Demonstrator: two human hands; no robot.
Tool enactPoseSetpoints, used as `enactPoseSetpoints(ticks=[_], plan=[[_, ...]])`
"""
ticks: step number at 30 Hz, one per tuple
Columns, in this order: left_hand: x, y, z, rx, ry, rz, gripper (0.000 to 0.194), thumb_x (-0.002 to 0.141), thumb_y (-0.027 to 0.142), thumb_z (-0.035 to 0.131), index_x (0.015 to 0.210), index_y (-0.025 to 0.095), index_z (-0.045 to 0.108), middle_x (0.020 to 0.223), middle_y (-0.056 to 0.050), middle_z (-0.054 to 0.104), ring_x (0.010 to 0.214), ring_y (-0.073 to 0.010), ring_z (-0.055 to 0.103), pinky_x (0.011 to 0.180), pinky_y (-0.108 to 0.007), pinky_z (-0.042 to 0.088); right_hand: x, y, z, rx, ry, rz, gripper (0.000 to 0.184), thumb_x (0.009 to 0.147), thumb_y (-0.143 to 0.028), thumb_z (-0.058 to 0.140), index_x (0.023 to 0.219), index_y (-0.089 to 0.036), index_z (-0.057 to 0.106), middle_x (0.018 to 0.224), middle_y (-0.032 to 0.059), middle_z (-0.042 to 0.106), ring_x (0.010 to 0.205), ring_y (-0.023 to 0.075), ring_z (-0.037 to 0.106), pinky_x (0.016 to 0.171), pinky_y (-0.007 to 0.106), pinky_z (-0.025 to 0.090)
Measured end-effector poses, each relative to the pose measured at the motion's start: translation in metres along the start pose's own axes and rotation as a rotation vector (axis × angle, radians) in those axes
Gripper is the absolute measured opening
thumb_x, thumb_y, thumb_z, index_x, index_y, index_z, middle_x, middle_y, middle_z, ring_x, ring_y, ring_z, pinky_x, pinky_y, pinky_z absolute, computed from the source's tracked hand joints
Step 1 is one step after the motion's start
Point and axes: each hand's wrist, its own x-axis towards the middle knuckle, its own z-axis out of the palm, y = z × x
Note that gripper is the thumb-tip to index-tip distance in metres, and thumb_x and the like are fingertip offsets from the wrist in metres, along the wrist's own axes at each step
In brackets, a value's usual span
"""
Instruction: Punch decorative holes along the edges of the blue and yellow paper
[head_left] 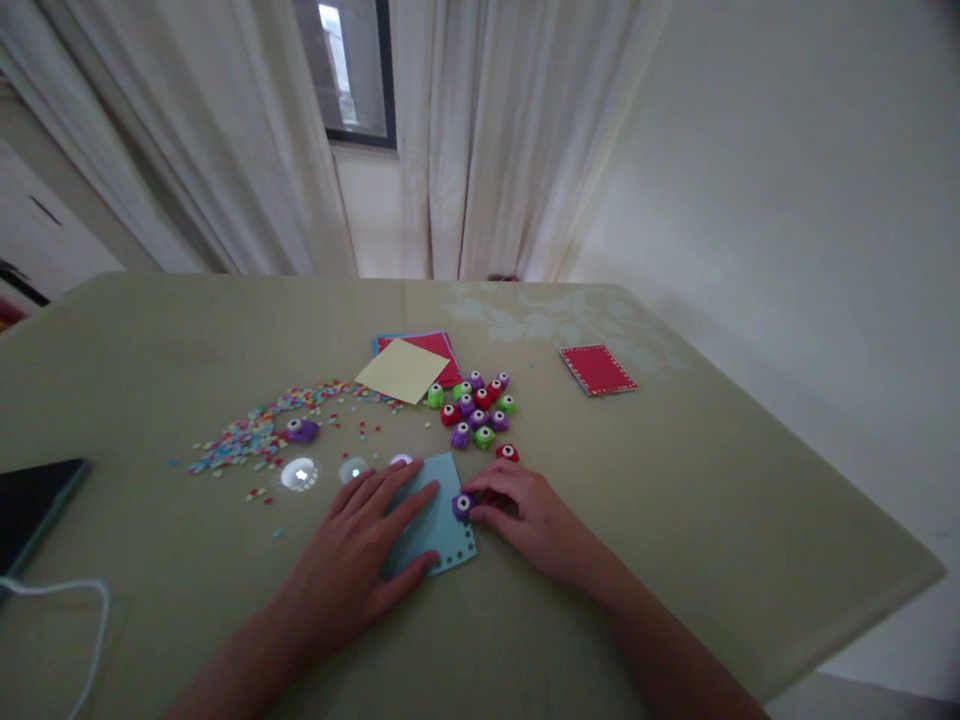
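Observation:
A light blue paper square (437,525) lies on the table with small star-shaped holes along its near edge. My left hand (367,535) rests flat on it, fingers spread, covering its left part. At the paper's right edge, a small purple craft punch (463,505) with an eye-like button is pinched between the thumb and fingers of my right hand (529,510). Whether the paper sits inside the punch's slot I cannot tell. Just beyond my right hand lies a red craft punch (508,453). Several purple, green and red punches (478,418) are bunched farther back.
Punched confetti (251,435) is scattered on the left around another purple punch (302,430). Clear round domes (299,474) stand near my left hand. Yellow paper (403,371) overlaps red sheets (442,350); a red square (598,370) lies right. A dark tablet-like object (37,510) and white cable (101,610) are left.

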Motion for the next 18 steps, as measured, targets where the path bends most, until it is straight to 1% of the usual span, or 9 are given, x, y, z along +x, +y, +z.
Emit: enactPoseSetpoints(ticks=[4, 11, 18], plan=[[-0.0006, -0.0002, -0.0004, 0.007, -0.011, 0.0, 0.061, 0.108, 0.051, 0.061, 0.165, 0.032, 0.05, 0.17, -0.01, 0.051, 0.151, -0.0354, 0.052, 0.119, -0.058, 0.047, 0.0007, 0.0006, -0.0004, -0.007, -0.006, -0.002, 0.019, 0.101, -0.023, 0.08, 0.119, -0.021, 0.083, 0.114, 0.0081, 0.078, 0.105, 0.0231, 0.073, 0.098, 0.036, 0.055], [-0.0016, -0.0012, 0.0016, 0.016, -0.022, -0.008, 0.062, 0.108, 0.053, 0.061, 0.166, 0.035, 0.048, 0.172, -0.008, 0.049, 0.152, -0.0346, 0.052, 0.12, -0.059, 0.046, 0.0006, -0.0007, -0.0021, 0.019, -0.023, 0.007, 0.017, 0.099, -0.022, 0.082, 0.116, -0.021, 0.084, 0.111, 0.0071, 0.077, 0.102, 0.0221, 0.072, 0.095, 0.034, 0.055], [-0.0019, -0.0013, 0.0016, 0.002, -0.028, -0.01, 0.062, 0.107, 0.052, 0.061, 0.165, 0.035, 0.05, 0.171, -0.009, 0.05, 0.15, -0.0353, 0.054, 0.122, -0.06, 0.045, -0.0008, -0.0024, -0.0031, 0.016, -0.025, 0.002, 0.016, 0.099, -0.021, 0.081, 0.115, -0.021, 0.084, 0.112, 0.0071, 0.076, 0.101, 0.0214, 0.072, 0.096, 0.034, 0.054]])
